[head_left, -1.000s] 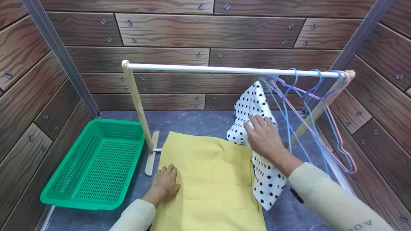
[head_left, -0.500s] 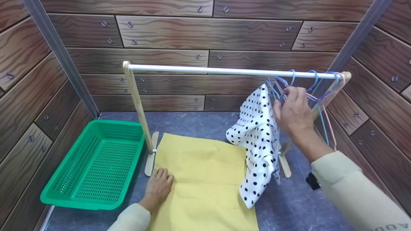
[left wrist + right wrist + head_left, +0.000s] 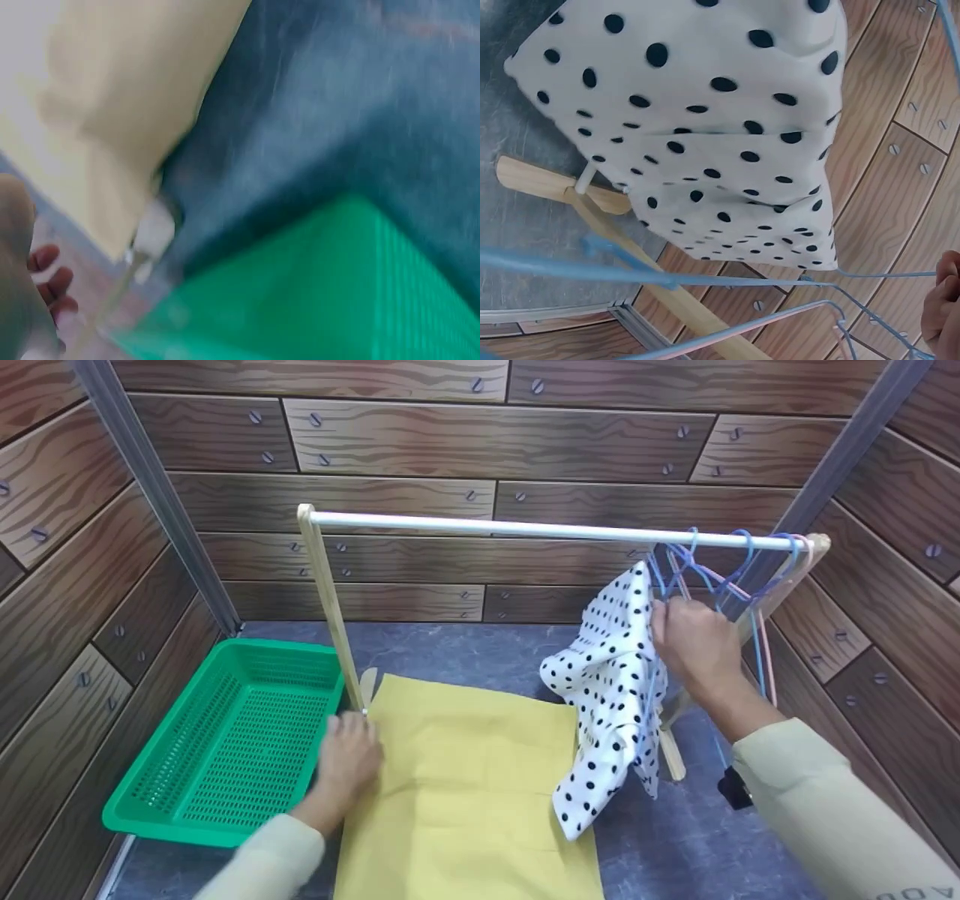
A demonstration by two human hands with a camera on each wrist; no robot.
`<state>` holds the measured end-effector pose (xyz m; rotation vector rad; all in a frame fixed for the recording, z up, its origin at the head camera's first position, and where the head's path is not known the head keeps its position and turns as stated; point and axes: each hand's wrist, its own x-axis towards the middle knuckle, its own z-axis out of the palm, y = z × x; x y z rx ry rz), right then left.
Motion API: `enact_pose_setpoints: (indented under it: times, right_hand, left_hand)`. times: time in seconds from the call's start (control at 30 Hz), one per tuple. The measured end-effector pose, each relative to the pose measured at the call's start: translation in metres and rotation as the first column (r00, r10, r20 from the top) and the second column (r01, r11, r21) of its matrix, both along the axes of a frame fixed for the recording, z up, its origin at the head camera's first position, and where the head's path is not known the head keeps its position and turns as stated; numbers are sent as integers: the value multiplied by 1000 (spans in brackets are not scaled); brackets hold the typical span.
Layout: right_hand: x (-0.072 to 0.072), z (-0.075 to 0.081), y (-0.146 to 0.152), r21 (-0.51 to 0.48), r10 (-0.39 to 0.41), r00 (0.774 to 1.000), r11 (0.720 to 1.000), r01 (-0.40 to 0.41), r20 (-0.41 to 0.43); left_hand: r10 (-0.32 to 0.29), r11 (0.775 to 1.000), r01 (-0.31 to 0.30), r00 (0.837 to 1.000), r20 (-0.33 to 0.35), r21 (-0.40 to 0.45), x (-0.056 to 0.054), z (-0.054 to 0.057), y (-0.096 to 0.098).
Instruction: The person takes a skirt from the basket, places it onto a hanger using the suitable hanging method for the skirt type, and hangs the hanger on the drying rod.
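Observation:
A white cloth with black dots (image 3: 611, 690) drapes over a blue hanger (image 3: 889, 274) below the rack's right end. My right hand (image 3: 697, 641) has its fingers curled round the upper part of that hanger, just right of the cloth's top corner. A yellow cloth (image 3: 472, 795) lies flat on the grey surface, one corner of the dotted cloth overlapping its right edge. Beside the yellow cloth's upper left edge is my left hand (image 3: 349, 757), close to the rack's left foot (image 3: 367, 686). Its fingers (image 3: 56, 285) are loosely bent around nothing in the left wrist view.
The rack's white rod (image 3: 480, 523) spans the middle between wooden side posts. More blue and pink hangers (image 3: 763, 652) crowd its right end. Left of the rack sits a green perforated basket (image 3: 112, 814). Wood-patterned walls close in the back and sides.
My right hand went from the dotted cloth to the hanger's upper part, and the cloth now hangs away from the other hangers. My left hand slid left and up along the yellow cloth's edge.

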<state>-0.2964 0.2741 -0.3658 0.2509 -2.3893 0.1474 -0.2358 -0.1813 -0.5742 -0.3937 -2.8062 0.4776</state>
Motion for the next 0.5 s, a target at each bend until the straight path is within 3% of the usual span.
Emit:
enact_pose_setpoints:
  times: [0.13, 0.2, 0.23, 0.3, 0.33, 0.43, 0.47, 0.5]
  right_hand:
    - [0, 4, 0, 43, -5, 1000, 999, 5, 1]
    - [0, 5, 0, 60, -11, 1000, 998, 11, 13]
    - [1, 6, 1, 69, -16, 1000, 998, 15, 18]
    - [1, 7, 2, 90, -24, 999, 996, 21, 30]
    - [2, 7, 2, 97, -24, 999, 995, 20, 40]
    - [2, 8, 3, 111, -21, 997, 994, 13, 71]
    - [3, 9, 4, 116, -23, 997, 993, 14, 80]
    - [3, 9, 5, 117, -25, 996, 993, 14, 89]
  left_hand:
    - [116, 992, -117, 993, -26, -41, -2, 18, -29]
    - [191, 981, -190, 981, 39, -36, 0, 21, -43]
    - [235, 972, -234, 967, 99, -23, 1, 21, -49]
    - [287, 946, -317, 919, 269, 74, 3, 19, -61]
    - [292, 923, -361, 883, 367, 132, 3, 17, -66]
    - [245, 822, -480, 783, 571, 307, 3, 12, -77]
    - [217, 787, -503, 767, 604, 357, 2, 9, -79]
    - [194, 771, -510, 759, 622, 381, 2, 8, -80]
